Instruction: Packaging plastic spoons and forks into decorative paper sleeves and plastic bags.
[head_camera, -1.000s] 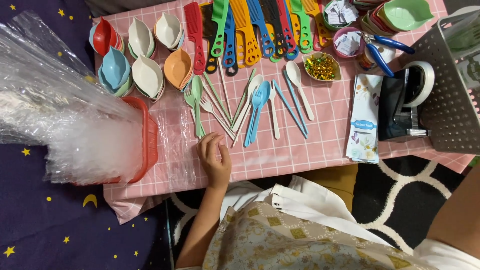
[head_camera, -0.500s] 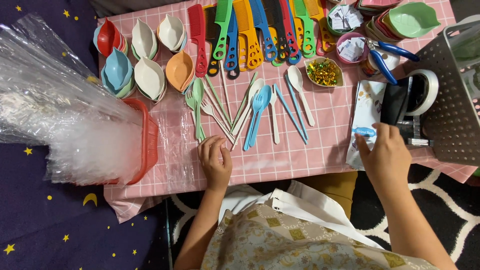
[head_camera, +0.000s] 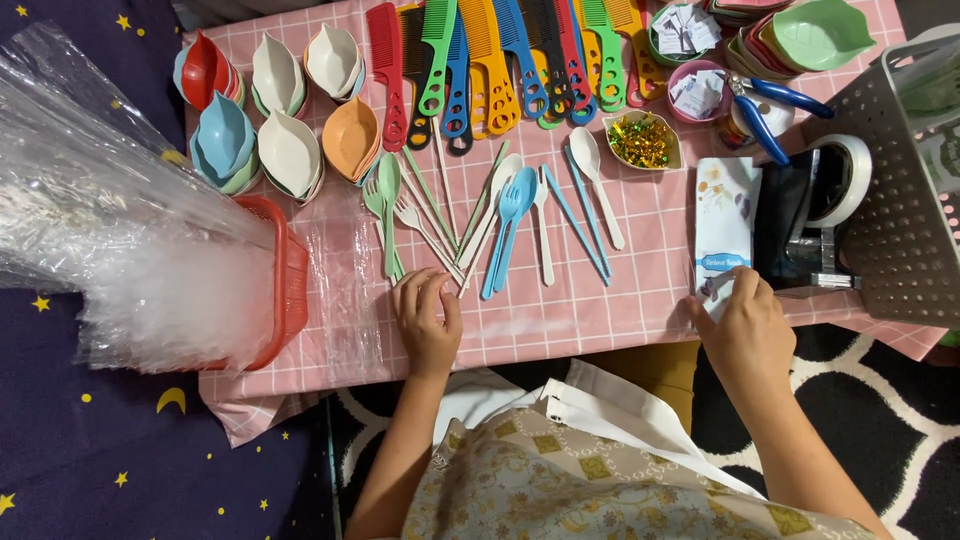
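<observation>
My left hand (head_camera: 425, 322) rests on the pink checked tablecloth (head_camera: 560, 320) at the near edge, fingers lightly curled and holding nothing. Its fingertips lie just below a spread of pastel plastic forks, spoons and sticks (head_camera: 500, 225), beside a flat clear plastic bag (head_camera: 345, 290). Further right, my right hand (head_camera: 745, 328) pinches the near end of a white flat packet (head_camera: 725, 215) with a floral print, which lies on the cloth.
A red basket (head_camera: 290, 290) stuffed with clear bags sits at the left. Boat-shaped dishes (head_camera: 285, 150) and coloured combs (head_camera: 500, 60) line the back. A black tape dispenser (head_camera: 815, 215), grey perforated basket (head_camera: 900, 200), blue-handled pliers (head_camera: 765, 110) and a dish of gold confetti (head_camera: 642, 140) stand at the right.
My right hand came into view from the lower right, reached the white packet, then drew back to its near end. My left hand stayed put.
</observation>
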